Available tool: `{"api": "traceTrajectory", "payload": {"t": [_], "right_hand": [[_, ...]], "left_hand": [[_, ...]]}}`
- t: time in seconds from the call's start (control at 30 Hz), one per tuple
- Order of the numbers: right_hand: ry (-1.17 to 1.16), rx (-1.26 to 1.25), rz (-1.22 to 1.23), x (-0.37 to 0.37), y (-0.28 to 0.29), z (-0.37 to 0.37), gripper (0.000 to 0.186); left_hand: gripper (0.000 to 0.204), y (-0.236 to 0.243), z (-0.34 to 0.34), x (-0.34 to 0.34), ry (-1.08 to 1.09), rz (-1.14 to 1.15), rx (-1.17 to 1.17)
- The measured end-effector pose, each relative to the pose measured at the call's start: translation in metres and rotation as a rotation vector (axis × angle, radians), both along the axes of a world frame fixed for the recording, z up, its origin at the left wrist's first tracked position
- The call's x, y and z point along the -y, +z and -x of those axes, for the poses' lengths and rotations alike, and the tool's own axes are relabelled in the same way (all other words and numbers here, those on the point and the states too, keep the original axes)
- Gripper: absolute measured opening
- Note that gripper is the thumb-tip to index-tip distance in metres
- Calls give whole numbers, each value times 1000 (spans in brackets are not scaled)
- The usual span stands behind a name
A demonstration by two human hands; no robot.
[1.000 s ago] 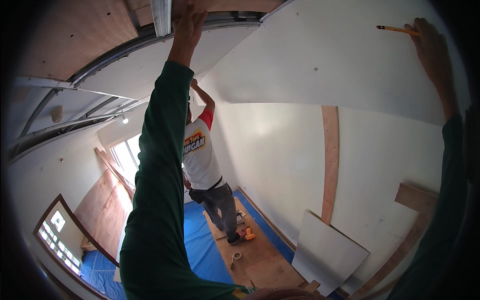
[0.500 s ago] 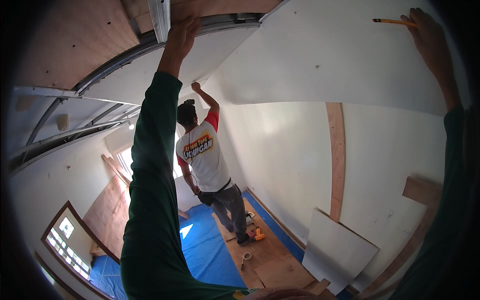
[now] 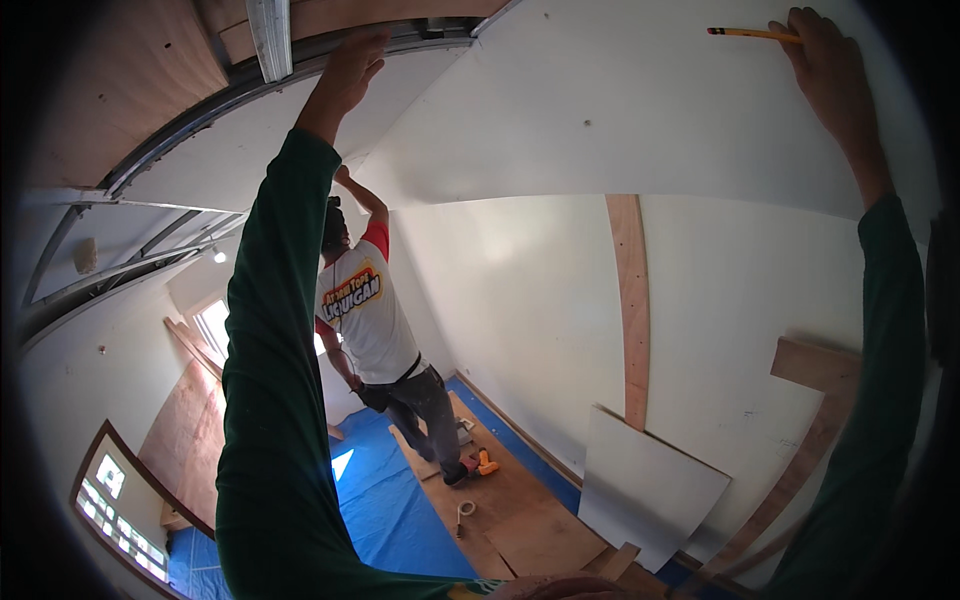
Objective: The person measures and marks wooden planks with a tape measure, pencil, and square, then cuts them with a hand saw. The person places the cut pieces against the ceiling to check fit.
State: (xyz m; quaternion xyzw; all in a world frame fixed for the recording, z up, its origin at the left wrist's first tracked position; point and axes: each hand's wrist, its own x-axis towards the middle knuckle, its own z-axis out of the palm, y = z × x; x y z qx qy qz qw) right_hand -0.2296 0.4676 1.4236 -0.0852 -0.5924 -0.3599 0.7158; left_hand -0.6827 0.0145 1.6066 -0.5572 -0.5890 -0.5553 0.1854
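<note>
Fingers of the right hand (image 3: 830, 75) pinch a thin yellow pencil (image 3: 752, 33) against the white ceiling board (image 3: 620, 110); left hand (image 3: 350, 70) presses flat, fingers spread.

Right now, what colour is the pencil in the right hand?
The pencil in the right hand is yellow-orange with a dark tip, seen in the head view.

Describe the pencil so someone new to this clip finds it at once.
Start at the white ceiling panel overhead. At its upper right, the right hand presses against it, pinching a pencil that points left. It is the only thin yellow stick up there.
</note>
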Motion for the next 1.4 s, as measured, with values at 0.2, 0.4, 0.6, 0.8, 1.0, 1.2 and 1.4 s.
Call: {"api": "traceTrajectory", "payload": {"t": [0.2, 0.4, 0.6, 0.8, 1.0, 1.2, 1.4], "right_hand": [[-126, -25, -38, -3, 8, -27, 30], [-163, -12, 87, 9, -4, -4, 33], [-214, -12, 129, 24, -3, -7, 35], [-188, -17, 94, 22, -4, -2, 34], [-252, -35, 47, 19, -1, -6, 33], [-183, -13, 89, 13, -1, -5, 32], [-194, -16, 125, 15, -3, -6, 32]], "left_hand": [[61, -3, 24, -101, 51, 10, -111], [56, -4, 56, -192, 97, -127, -158], [45, -15, 37, -271, 274, -377, 21], [57, 18, 86, -294, 916, -382, -157], [71, 23, 86, -270, 549, -415, -353], [70, 24, 79, -261, 463, -374, -309], [69, 26, 86, -251, 361, -304, -351]]}}
